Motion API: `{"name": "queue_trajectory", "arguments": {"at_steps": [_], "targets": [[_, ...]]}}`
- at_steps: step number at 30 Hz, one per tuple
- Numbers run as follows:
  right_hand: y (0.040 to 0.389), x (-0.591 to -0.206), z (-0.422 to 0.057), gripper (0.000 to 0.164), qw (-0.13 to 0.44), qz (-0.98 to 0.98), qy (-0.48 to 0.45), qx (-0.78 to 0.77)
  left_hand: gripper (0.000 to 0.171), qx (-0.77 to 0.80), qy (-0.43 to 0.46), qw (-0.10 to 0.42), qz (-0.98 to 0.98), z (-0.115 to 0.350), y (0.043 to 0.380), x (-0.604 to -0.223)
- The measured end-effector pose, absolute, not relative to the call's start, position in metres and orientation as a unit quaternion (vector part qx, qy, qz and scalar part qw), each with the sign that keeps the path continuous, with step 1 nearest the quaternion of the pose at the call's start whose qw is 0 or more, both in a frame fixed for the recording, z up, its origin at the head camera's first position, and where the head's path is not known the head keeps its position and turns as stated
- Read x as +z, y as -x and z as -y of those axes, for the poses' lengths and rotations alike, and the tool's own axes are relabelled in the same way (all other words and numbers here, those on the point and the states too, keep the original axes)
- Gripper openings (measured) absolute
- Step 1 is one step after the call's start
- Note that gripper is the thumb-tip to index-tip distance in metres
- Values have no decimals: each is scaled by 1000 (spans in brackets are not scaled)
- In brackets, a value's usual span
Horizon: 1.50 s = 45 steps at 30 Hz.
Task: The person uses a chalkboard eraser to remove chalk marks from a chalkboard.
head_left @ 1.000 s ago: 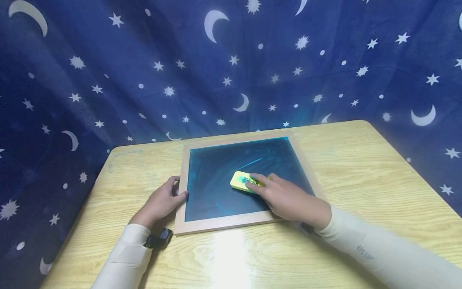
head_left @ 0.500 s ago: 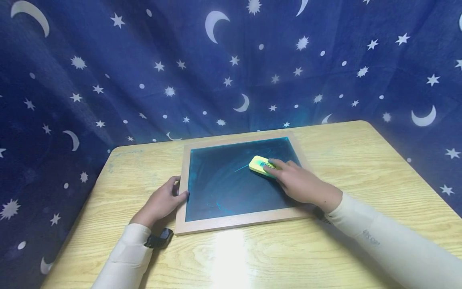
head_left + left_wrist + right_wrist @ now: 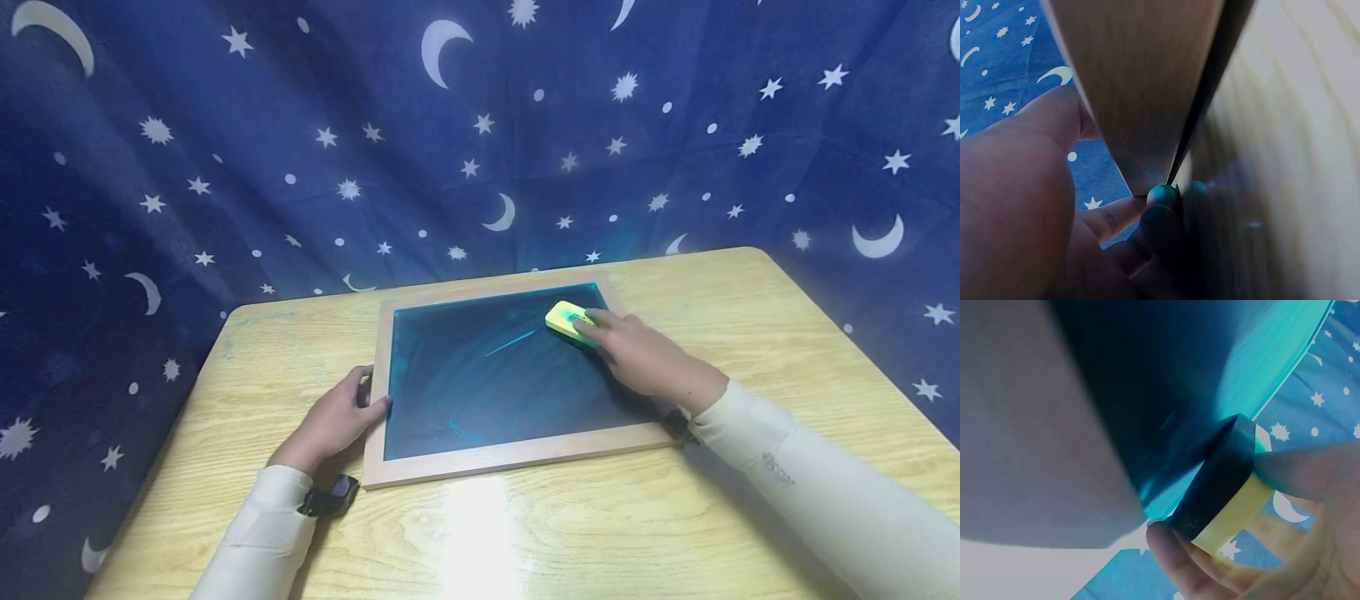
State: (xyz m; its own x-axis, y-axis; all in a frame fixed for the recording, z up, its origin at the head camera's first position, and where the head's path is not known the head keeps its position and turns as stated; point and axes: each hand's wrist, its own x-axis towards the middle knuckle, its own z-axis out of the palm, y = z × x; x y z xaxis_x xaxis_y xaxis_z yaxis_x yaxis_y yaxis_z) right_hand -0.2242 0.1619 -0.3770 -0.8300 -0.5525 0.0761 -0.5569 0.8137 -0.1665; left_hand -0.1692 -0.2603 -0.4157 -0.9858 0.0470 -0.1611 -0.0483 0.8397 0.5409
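Observation:
A small blackboard [image 3: 457, 392] with a pale wooden frame [image 3: 472, 462] lies on the table. My left hand [image 3: 333, 423] holds the frame's left side, thumb over the top; in the left wrist view its fingertips [image 3: 1162, 196] curl at the lower edge. Near the board's upper right, my right hand [image 3: 651, 360] grips a yellow board eraser [image 3: 562, 318] between thumb and fingers. The right wrist view shows the eraser's dark felt side [image 3: 1219, 475] facing the board, tilted up along one edge. A thin blue chalk line [image 3: 512, 342] and fainter smears mark the dark surface.
The wood-grain table [image 3: 750, 333] extends around the board, with faint blue marks [image 3: 255, 321] at its far left corner. Behind it hangs a blue curtain [image 3: 420, 158] printed with moons and stars. A black strap device [image 3: 330, 497] sits on the left wrist.
My right hand has moved the eraser up and to the right across the board, uncovering more of the chalk line. My left hand has stayed on the frame.

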Motion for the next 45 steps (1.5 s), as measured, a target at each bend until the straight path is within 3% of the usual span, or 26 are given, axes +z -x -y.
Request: {"name": "queue_trajectory", "arguments": {"at_steps": [23,35,45], "targets": [[218,-370,-152,51,36,958,-272,79,66,292,3,87,-952,260,168,-415],[209,-371,-132,48,52,948,-311,51,66,290,6,87,-953,261,168,-416],[197,-374,-116,49,31,942,-331,42,65,293,7,88,-952,261,168,-415]]}}
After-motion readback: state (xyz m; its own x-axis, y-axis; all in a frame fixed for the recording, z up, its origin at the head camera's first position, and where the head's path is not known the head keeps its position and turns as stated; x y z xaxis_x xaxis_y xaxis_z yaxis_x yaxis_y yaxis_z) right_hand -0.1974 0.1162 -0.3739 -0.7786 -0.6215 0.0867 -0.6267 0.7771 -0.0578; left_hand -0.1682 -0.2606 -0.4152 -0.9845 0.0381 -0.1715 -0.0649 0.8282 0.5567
